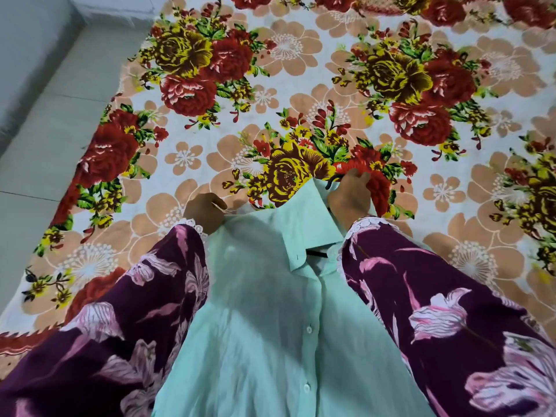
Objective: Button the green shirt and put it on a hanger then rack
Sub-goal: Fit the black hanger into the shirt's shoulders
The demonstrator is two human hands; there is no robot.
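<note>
A floral bedsheet (pixel 301 70), printed with red and yellow roses, covers the whole surface ahead, with a strip of grey floor (pixel 45 115) along its left edge. On the sheet lies the green shirt (pixel 270 326), front up, its long axis running straight away from the person: the hem end is cut off by the bottom of the frame and the collar (pixel 313 224) is at the far end, between the two hands. The placket looks closed, with two white buttons (pixel 309 329) showing down the middle, though whether the topmost button under the collar is done I cannot tell. Two purple flowered sleeves (pixel 451 311) flank the shirt on either side.

The left hand (pixel 204 213) is closed on the fabric at the shirt's left shoulder, fingers curled under so the grip itself is hidden. The right hand (pixel 350 195) sits on the far side of the collar, fingers bent over its edge and apparently pinching it; the fingertips are partly lost against the red print. The right hand is the nearer to the collar opening, where a hanger would have to enter.

No hanger and no rack are in view, so that step looks not yet begun
</note>
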